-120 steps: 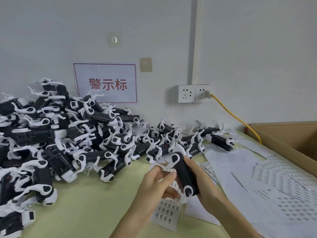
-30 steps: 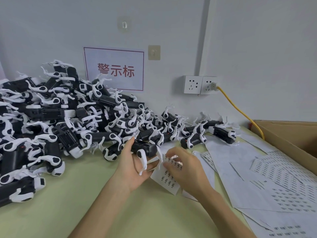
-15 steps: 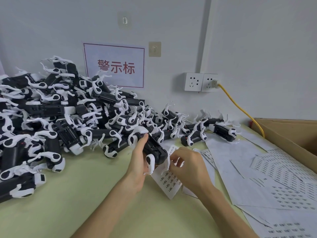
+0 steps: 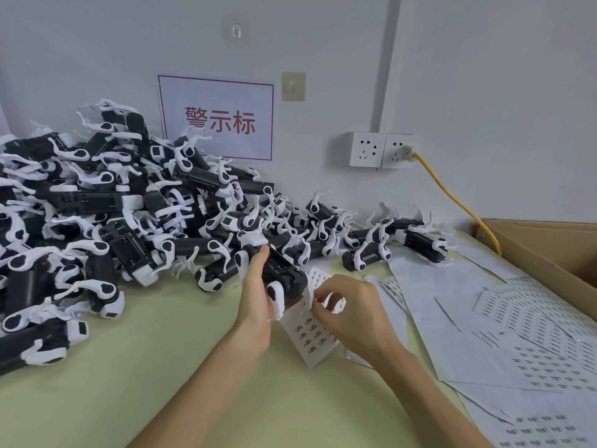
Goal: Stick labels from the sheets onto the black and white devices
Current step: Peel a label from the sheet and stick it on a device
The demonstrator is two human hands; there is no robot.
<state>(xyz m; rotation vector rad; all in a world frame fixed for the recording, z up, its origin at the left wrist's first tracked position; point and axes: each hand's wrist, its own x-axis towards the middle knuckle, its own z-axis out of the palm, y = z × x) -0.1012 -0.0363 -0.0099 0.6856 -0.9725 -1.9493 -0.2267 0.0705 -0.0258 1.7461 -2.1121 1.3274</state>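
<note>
Swung up nearer centre frame in the head view, the device sits clamped in the left hand grip, long axis running up-left. Just right, the right hand pinches the label sheet lying directly below the device.

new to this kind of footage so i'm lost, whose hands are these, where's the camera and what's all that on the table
No machine here: a person works with bare hands, and the single picture comes from a camera worn on their head, looking forward and down. The left hand grips one black and white device. The right hand pinches a small label sheet beside it; whether a label is lifted is too small to tell. On the green table lie a big pile of devices at the left and more label sheets at the right, next to a cardboard box.
</note>
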